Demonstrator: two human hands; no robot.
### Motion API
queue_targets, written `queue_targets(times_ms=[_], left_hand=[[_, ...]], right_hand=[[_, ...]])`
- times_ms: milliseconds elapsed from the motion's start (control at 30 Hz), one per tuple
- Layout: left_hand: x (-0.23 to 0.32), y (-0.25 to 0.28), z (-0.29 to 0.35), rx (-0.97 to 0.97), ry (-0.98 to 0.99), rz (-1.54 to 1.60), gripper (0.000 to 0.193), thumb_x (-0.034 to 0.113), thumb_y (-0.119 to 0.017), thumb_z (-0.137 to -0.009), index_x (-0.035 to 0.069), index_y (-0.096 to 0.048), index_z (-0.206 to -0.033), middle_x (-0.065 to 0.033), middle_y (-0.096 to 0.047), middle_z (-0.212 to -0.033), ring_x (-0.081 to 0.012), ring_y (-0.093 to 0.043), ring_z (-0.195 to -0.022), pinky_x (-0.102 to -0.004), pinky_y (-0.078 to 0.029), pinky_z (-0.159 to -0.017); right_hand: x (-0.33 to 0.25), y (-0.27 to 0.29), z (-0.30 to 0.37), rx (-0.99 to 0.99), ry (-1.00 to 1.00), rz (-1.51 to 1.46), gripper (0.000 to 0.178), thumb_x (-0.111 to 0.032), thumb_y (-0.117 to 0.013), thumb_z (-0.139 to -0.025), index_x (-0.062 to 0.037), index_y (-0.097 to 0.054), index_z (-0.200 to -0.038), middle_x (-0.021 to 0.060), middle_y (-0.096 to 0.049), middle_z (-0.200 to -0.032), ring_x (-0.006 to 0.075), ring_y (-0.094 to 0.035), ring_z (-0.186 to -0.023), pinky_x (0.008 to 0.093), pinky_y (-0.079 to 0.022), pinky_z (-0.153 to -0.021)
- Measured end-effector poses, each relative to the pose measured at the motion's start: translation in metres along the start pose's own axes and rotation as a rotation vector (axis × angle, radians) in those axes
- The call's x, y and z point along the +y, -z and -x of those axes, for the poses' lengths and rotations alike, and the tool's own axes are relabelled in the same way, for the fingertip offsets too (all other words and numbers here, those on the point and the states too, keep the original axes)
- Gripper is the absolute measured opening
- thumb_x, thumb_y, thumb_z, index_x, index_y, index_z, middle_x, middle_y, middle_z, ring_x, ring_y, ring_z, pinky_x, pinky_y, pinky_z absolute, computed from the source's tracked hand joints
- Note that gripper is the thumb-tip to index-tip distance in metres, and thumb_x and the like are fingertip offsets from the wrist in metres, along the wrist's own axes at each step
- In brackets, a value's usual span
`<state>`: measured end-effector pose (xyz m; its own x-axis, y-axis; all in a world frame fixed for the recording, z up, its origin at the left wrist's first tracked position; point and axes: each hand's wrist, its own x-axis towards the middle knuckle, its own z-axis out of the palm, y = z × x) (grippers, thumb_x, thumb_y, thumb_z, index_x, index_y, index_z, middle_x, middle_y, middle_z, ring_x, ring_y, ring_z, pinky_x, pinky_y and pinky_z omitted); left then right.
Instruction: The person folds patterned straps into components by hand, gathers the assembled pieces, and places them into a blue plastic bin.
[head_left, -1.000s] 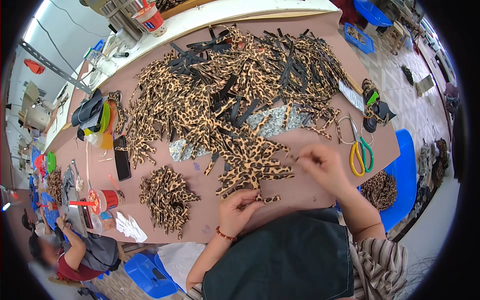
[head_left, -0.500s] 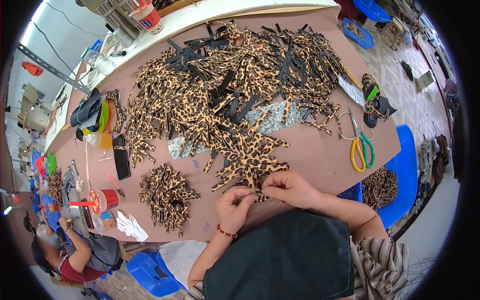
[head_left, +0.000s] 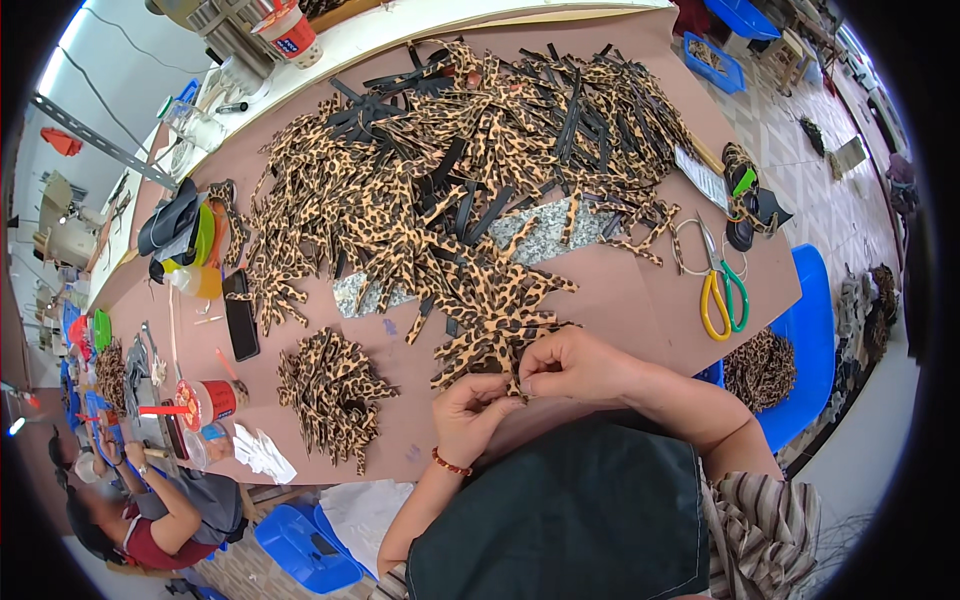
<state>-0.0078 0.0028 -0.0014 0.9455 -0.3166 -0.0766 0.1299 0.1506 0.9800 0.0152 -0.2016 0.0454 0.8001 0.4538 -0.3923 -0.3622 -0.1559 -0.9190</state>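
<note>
Close to my body, at the table's near edge, both hands meet over one leopard-print strap piece point(head_left: 488, 350). My left hand point(head_left: 473, 408) pinches the end of a strip between thumb and fingers. Right beside it, my right hand point(head_left: 570, 366) pinches the same strip from the other side. The rest of the piece fans out beyond my fingers and touches a large heap of leopard-print straps point(head_left: 360, 190) with black backs. To the left of my hands lies a smaller pile of leopard-print straps point(head_left: 330, 390).
Scissors point(head_left: 722, 300) with yellow and green handles lie to the right, above a blue chair point(head_left: 805, 340) holding more straps. On the left are a phone point(head_left: 241, 315), a yellow-liquid bottle point(head_left: 200, 282) and a red-white cup point(head_left: 208, 400). A co-worker point(head_left: 165, 510) sits at the lower left.
My right hand has moved slightly left and up, closer to the left hand's fingers. The strap piece has shifted a little with them. The co-worker's arms have been raised.
</note>
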Motion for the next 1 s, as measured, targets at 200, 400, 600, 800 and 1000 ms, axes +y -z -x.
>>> queue_targets(times_ms=[200, 400, 600, 800, 1000], left_hand=[[-0.001, 0.001, -0.002, -0.006, -0.06, 0.011, 0.025, -0.011, -0.068, -0.075, -0.002, -0.061, -0.097, -0.005, -0.062, -0.084, -0.0081, -0.059, -0.075, -0.0219, -0.05, -0.067], [0.002, -0.006, -0.002, 0.018, -0.075, 0.002, 0.023, -0.011, -0.068, -0.075, -0.001, -0.06, -0.095, -0.0048, -0.06, -0.085, -0.0079, -0.058, -0.073, -0.021, -0.049, -0.066], [-0.003, 0.002, -0.005, 0.037, 0.036, -0.001, 0.02, -0.009, -0.073, -0.072, -0.002, -0.065, -0.089, -0.0065, -0.064, -0.091, -0.0089, -0.06, -0.077, -0.0222, -0.05, -0.068], [0.005, 0.002, 0.005, 0.074, -0.076, -0.287, 0.014, 0.0, -0.074, -0.074, 0.002, -0.068, -0.086, -0.0083, -0.067, -0.091, -0.0154, -0.064, -0.079, -0.0263, -0.052, -0.071], [0.0, -0.007, -0.004, -0.097, -0.067, -0.056, 0.016, -0.002, -0.071, -0.078, -0.002, -0.065, -0.093, -0.0091, -0.064, -0.093, -0.0144, -0.064, -0.083, -0.0253, -0.053, -0.072]], right_hand=[[0.01, -0.004, 0.0, 0.023, 0.047, -0.094, 0.01, -0.01, -0.063, -0.084, -0.0012, -0.067, -0.088, -0.0007, -0.063, -0.076, 0.0035, -0.053, -0.072, 0.022, -0.045, -0.066], [0.018, -0.002, 0.003, -0.03, 0.033, -0.21, 0.012, -0.008, -0.061, -0.086, 0.0009, -0.066, -0.093, -0.0001, -0.064, -0.081, 0.0042, -0.055, -0.076, 0.0222, -0.046, -0.07], [0.018, 0.0, -0.003, -0.026, 0.067, -0.136, 0.01, -0.008, -0.062, -0.085, 0.0001, -0.065, -0.089, 0.0007, -0.062, -0.077, 0.0054, -0.053, -0.072, 0.0233, -0.045, -0.067], [0.01, -0.002, -0.007, -0.047, 0.131, 0.147, 0.019, -0.021, -0.062, -0.086, -0.003, -0.064, -0.081, 0.0018, -0.058, -0.067, 0.0071, -0.051, -0.063, 0.0261, -0.043, -0.056], [0.017, -0.009, 0.008, 0.097, -0.156, -0.29, 0.013, -0.007, -0.063, -0.084, -0.0005, -0.059, -0.073, 0.0035, -0.056, -0.059, 0.0085, -0.049, -0.046, 0.0222, -0.036, -0.04]])
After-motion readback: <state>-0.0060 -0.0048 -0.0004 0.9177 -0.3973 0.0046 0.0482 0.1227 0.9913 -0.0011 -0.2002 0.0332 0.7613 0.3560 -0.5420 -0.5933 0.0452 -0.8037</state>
